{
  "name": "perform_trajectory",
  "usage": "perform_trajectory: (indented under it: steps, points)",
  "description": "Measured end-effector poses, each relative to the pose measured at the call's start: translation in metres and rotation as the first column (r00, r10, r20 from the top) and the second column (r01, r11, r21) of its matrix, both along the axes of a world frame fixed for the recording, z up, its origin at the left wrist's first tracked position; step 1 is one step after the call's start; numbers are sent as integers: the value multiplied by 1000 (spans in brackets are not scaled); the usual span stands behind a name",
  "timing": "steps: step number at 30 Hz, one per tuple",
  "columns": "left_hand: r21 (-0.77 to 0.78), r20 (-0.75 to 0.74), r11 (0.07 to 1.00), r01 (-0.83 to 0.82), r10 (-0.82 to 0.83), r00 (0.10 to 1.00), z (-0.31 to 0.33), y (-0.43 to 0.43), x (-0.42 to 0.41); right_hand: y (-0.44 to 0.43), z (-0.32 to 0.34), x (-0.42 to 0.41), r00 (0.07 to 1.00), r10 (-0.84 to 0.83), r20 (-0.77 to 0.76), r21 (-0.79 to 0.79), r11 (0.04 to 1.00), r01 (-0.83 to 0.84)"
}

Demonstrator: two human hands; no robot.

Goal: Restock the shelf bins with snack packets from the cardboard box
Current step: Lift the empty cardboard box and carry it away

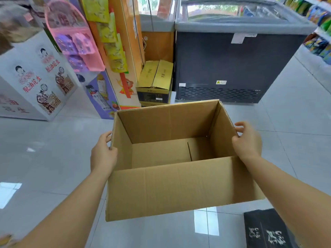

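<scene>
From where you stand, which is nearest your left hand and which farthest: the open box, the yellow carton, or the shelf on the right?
1. Box: the left hand holds its left wall, so they touch.
2. Yellow carton: on the floor ahead, beyond the box.
3. Shelf: far right, at the back.

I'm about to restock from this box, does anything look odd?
Yes: the cardboard box, gripped at its side walls by the left hand and right hand, shows only its bare bottom: nothing inside to shelve.
</scene>
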State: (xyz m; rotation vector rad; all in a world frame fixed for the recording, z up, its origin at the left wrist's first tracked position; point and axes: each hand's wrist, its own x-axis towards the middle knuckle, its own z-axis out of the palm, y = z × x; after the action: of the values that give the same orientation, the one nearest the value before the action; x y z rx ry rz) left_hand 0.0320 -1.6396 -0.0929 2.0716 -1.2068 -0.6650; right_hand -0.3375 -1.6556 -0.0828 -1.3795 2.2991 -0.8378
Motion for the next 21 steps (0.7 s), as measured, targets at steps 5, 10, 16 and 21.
perform_trajectory:
  steps: [5, 10, 16, 21]
  points:
    - [-27, 12, 998, 56, -56, 998, 21, -61, -16, -39, 22, -18, 999, -32, -5, -15, 999, 32]
    - [-49, -1, 992, 120, -120, 993, 25, -145, -30, -107, 34, -34, 997, -79, -17, -7, 997, 79]
    - [-48, 12, 975, 218, -218, 976, 34, -262, -55, -191, 46, -56, 987, -157, -41, -8, 988, 157]
    - [-38, 26, 955, 295, -294, 955, 36, -339, -94, -242, 50, -88, 972, -232, -24, -19, 973, 232]
